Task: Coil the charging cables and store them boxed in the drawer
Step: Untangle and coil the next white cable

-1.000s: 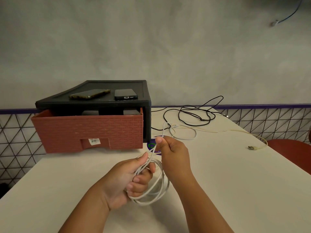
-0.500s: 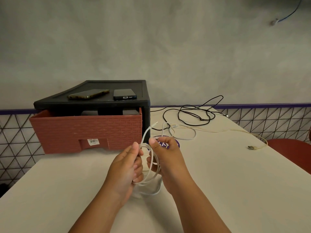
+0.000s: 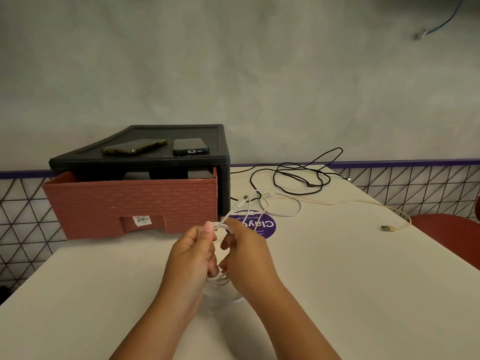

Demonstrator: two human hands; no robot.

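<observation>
Between the two hands, the white cable (image 3: 221, 279) is held in loops, low over the table (image 3: 337, 281). It is pinched by the left hand (image 3: 193, 258) and gripped by the right hand (image 3: 246, 255). If the fingers (image 3: 207, 229) are loosened, the loops could be sprung open (the plug end (image 3: 240, 203) is loose just past them).
</observation>
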